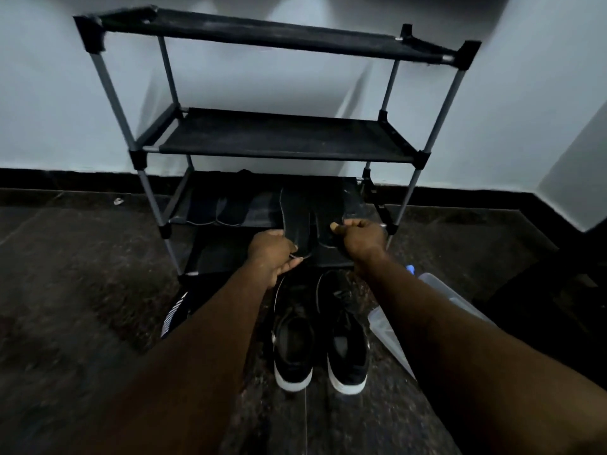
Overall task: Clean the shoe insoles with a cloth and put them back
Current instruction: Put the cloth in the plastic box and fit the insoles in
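**Both hands gripping insoles at the shoe rack, shoes on floor below**

Pale wall (295,77) fills the top half, with a dark skirting strip along its base. Dark speckled floor (82,290) covers the rest.

Shoe rack (282,133) stands against the wall: black fabric shelves on grey metal poles with black corner joints. The top two shelves are bare. The third shelf down carries some dark flat items on its left part, too dim to identify.

Two bare forearms reach forward from the bottom edge toward the rack's lower shelves.

Pair of black shoes (320,343) with white soles sits on the floor just in front of the rack, side by side, toes toward the rack and heels toward the camera. The openings face up.

Clear plastic container (437,297) lies on the floor just right of the shoes, partly hidden by the right forearm; a small blue piece shows at its far end.

Black fabric with white print (174,315) shows left of the shoes, partly under the left forearm.

Two dark insoles (299,218) are held up side by side in front of the third shelf, above the shoes, heel ends toward the hands.

Left hand (272,254) is closed around the heel end of the left insole, thumb on top. Right hand (361,238) is fisted on the heel end of the right insole, fingers curled tight.
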A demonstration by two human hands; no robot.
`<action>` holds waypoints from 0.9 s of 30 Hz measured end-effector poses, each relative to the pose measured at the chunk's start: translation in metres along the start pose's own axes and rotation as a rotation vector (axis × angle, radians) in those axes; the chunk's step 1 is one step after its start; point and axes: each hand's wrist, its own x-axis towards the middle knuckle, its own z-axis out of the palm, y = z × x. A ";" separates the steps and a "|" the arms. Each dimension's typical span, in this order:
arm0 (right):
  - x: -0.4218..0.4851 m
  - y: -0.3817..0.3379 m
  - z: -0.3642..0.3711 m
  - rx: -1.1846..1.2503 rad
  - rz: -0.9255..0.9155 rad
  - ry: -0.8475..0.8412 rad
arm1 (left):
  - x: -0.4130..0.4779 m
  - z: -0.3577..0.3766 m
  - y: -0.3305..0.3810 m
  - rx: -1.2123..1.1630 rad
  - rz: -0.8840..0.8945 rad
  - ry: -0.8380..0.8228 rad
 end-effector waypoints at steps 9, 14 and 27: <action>0.105 0.014 0.033 -0.486 -0.129 0.027 | 0.126 0.029 0.003 0.400 0.122 0.094; 0.126 0.026 0.032 -0.531 -0.182 0.030 | 0.151 0.039 0.005 0.673 0.238 0.169; 0.133 0.031 0.024 -0.592 -0.269 0.075 | 0.143 0.039 0.006 0.689 0.268 0.256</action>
